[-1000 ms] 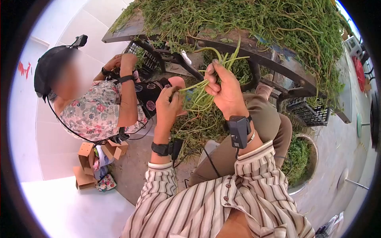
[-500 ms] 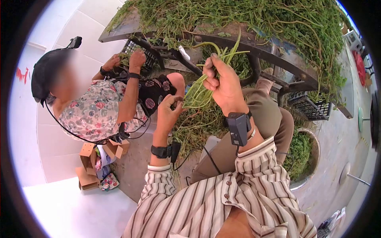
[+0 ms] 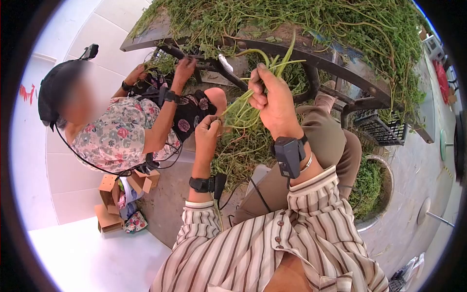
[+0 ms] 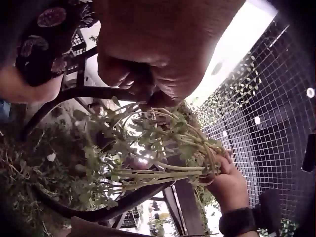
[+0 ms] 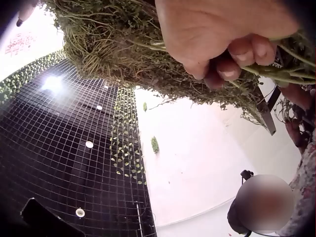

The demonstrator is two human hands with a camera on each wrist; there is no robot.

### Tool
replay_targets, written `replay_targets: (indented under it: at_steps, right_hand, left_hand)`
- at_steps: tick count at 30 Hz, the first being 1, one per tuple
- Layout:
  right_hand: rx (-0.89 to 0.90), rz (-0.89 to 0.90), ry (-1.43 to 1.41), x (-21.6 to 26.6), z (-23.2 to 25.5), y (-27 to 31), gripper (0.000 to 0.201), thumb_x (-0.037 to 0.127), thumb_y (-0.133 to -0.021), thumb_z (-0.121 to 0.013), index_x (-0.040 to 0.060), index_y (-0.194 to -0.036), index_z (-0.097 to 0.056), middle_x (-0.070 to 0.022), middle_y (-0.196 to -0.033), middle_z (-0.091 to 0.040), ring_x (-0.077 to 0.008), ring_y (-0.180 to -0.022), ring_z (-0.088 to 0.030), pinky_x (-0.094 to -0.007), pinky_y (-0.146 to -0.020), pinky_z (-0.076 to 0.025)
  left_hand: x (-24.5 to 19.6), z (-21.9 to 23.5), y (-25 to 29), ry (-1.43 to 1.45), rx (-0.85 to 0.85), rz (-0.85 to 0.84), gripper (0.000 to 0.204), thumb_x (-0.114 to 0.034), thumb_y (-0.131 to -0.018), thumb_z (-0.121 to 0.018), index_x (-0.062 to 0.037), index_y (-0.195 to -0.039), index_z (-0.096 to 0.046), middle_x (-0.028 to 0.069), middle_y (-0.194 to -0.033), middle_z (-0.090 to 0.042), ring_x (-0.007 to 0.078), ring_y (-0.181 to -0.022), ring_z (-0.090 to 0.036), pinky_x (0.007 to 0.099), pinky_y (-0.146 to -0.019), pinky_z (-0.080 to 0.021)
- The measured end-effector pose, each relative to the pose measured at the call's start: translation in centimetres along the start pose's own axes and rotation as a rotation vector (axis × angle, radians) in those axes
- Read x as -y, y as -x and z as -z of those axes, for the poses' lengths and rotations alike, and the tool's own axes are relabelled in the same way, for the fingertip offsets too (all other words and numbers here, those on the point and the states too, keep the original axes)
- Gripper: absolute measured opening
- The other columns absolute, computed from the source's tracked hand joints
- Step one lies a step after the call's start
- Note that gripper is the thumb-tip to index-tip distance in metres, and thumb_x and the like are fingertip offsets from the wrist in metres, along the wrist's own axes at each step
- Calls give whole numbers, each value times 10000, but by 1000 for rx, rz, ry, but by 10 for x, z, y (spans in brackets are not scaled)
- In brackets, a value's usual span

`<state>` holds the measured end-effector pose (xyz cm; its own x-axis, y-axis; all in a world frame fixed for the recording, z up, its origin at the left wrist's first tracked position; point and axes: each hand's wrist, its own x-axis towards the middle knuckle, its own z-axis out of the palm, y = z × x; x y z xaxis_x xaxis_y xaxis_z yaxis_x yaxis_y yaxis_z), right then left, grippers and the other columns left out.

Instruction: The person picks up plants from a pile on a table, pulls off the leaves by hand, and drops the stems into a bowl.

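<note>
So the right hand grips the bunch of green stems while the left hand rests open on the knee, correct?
Not quite. The right hand does grip the bunch of green stems, but the left hand is not resting open on the knee: it is raised and pinches the leafy lower end of that same bunch. The head view shows this, and the left wrist view shows the fingers closed on the stems.

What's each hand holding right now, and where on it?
Right hand grips the bundle of thin green leafy stems near its cut stalk ends; left hand pinches its leafy lower end.

No legible text anywhere.
</note>
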<state>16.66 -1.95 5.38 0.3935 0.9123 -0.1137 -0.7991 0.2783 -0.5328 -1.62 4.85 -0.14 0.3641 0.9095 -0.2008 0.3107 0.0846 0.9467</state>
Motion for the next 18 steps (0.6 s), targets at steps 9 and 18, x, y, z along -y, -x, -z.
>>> replay_targets:
  at_steps: [9,18]
  right_hand:
    - [-69,68,-69,1,2,-6,199,229,-882,-521,73,-758,-534,22,-592,-466,-44,-431,-328,-216,-406,-257]
    - [-98,41,-53,-3,4,-5,212,238,-886,-515,81,-743,-518,25,-588,-455,-44,-430,-312,-215,-408,-252]
  left_hand:
    - [20,11,18,-311,191,-289,87,-37,-781,-531,39,-820,-548,38,-753,-500,109,-694,-462,238,-639,-379]
    - [32,13,22,-204,-49,-265,134,-92,-811,-490,9,-736,-536,11,-675,-473,95,-579,-420,238,-529,-343]
